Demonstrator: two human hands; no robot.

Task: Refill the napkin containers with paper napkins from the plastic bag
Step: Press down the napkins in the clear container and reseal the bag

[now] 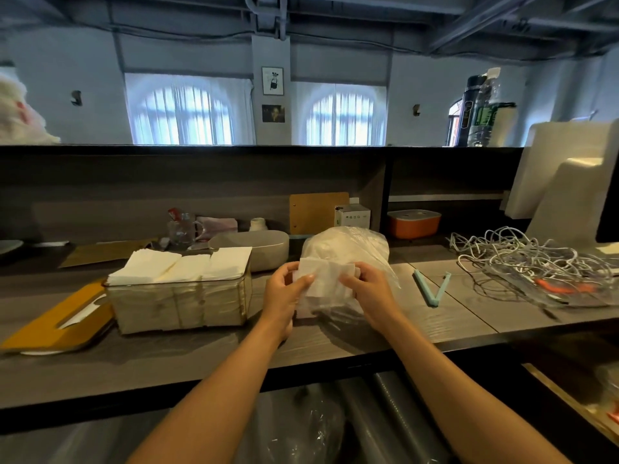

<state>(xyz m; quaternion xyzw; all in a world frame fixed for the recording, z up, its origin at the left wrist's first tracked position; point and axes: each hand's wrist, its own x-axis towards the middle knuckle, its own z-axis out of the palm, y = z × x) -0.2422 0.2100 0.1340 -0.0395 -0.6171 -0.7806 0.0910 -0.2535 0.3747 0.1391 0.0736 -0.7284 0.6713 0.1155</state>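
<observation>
Both the left hand (287,289) and right hand (365,289) pinch napkins (323,279) at the bag (348,246); square them before moving left to the container (181,306).

Wooden counter (435,316), seen from above. Left hand (284,291) and right hand (370,289) held a small stack of napkins (323,279) before a clear plastic bag (345,246). Clear container (179,304), left, stood filled with napkins. Right: blue clip (432,289), tangled white cables (522,252). Bag contents blurred, probably more napkins.

Grey wood counter (445,316) — napkin container (181,304), plastic bag (348,244), clip (432,288), cables (522,252), perhaps a tray (57,324).
</observation>
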